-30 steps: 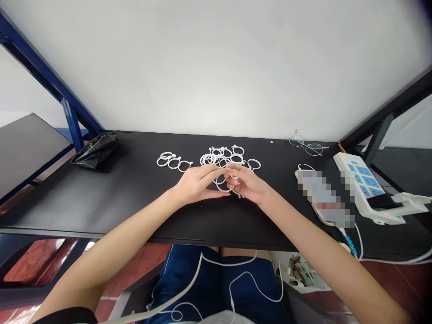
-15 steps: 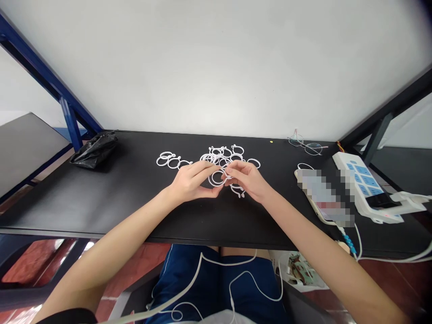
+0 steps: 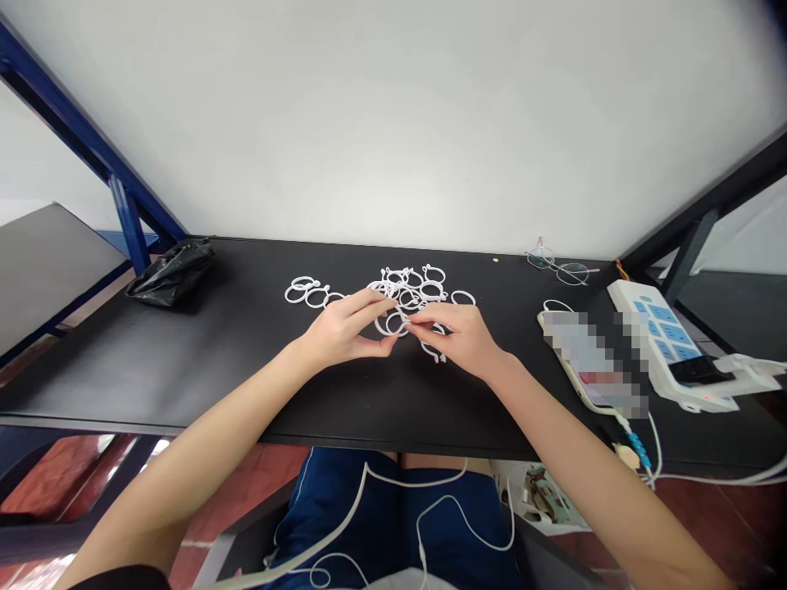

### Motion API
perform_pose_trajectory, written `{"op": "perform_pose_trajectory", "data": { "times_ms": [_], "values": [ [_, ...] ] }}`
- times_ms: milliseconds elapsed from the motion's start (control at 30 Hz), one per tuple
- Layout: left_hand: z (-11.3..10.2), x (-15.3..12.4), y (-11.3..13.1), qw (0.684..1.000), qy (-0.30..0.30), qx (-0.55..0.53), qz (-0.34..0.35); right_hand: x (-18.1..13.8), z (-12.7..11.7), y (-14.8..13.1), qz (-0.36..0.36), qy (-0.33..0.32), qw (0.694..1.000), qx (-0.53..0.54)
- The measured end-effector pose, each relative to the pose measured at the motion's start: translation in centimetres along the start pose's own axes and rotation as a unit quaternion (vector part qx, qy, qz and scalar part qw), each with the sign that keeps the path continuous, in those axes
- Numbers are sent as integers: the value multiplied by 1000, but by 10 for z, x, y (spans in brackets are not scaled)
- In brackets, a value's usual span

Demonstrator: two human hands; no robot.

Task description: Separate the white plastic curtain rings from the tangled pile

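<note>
My left hand (image 3: 344, 329) and my right hand (image 3: 461, 334) meet over the middle of a black table (image 3: 215, 360). Together they pinch one white plastic ring (image 3: 393, 322), held just above the tabletop between the fingertips of both. Behind the hands lies a loose heap of white rings (image 3: 413, 284). A short row of three more rings (image 3: 311, 293) lies to the left of the heap. Another ring (image 3: 434, 352) rests on the table under my right palm.
A crumpled black bag (image 3: 173, 270) sits at the far left. At the right are a pair of glasses (image 3: 562, 265), a blurred phone-like object (image 3: 593, 365) and a white power strip (image 3: 667, 336) with cables. A white cable (image 3: 393, 524) hangs over my lap.
Both hands have lifted slightly and moved back toward the heap, turning the pinched ring between the fingertips. The other rings have stayed put.
</note>
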State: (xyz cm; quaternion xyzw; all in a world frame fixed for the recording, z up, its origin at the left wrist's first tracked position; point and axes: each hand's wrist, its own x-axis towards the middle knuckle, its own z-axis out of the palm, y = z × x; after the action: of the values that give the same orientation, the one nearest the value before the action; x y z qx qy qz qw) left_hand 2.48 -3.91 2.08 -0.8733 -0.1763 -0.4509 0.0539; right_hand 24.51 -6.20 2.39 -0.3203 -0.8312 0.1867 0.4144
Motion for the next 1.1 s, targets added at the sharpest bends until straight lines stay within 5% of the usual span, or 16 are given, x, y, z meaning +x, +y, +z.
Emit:
{"op": "perform_pose_trajectory", "data": {
  "times_ms": [467, 733, 1100],
  "values": [
    [-4, 1, -1, 979, -175, -34, -99, -7, 20, -1, -43, -34, 998, -38],
    [1, -4, -2, 986, -126, -45, -98, -4, 16, -4, -28, -90, 994, -63],
    [1, -4, 0, 992, -95, -42, -71, -4, 15, -5, -87, -68, 992, -62]
  ]
}}
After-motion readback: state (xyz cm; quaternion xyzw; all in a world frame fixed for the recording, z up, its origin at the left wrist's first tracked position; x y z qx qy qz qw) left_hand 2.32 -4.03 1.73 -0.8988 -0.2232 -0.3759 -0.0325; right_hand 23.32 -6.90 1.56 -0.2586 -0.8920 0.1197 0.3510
